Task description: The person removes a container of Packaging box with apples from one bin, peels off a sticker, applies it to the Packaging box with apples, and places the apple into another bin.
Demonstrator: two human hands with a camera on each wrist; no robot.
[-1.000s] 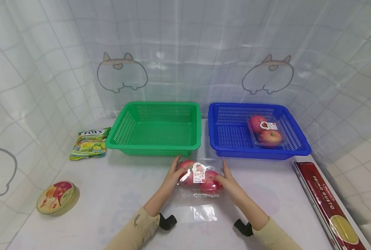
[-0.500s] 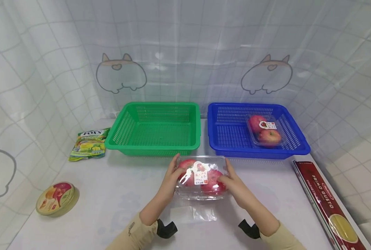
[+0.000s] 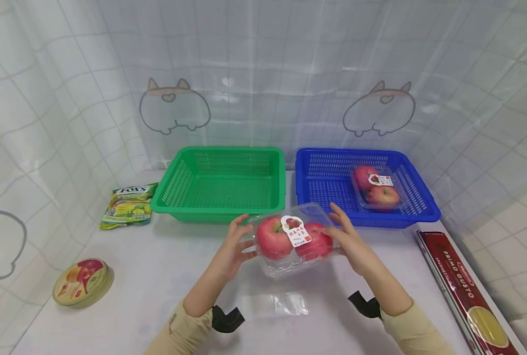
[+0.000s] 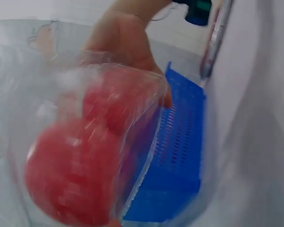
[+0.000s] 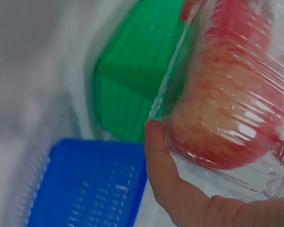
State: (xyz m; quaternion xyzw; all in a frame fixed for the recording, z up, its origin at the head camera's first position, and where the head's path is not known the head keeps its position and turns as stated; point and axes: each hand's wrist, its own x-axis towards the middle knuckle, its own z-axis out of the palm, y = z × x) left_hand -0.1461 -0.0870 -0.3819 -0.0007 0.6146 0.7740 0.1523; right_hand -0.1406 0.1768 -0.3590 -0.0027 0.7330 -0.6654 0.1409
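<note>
A clear plastic box of apples [image 3: 296, 232] with a white label is tilted in the air in front of the two baskets. Its right end is gripped by my right hand [image 3: 354, 247], thumb on top. In the right wrist view a finger of that hand [image 5: 163, 165] lies along the box edge. My left hand [image 3: 231, 250] is at the left end with fingers spread and fairly straight, close to the plastic; whether they touch it is unclear. The left wrist view shows the apple box [image 4: 73, 170] blurred, with the right hand [image 4: 128, 42] at its far end.
A green basket [image 3: 219, 217] stands behind, beside a blue basket [image 3: 321, 217] holding another box of apples [image 3: 380, 195]. At left are a candy bag [image 3: 127, 207] and a round tub [image 3: 80, 283]. A red spaghetti box [image 3: 465, 291] lies at right; a transparent strip [image 3: 285, 303] is in front.
The apple box has been raised and turned, its right end going up and to the right. My left hand's fingers have spread and loosened from its left end; my right hand still grips it.
</note>
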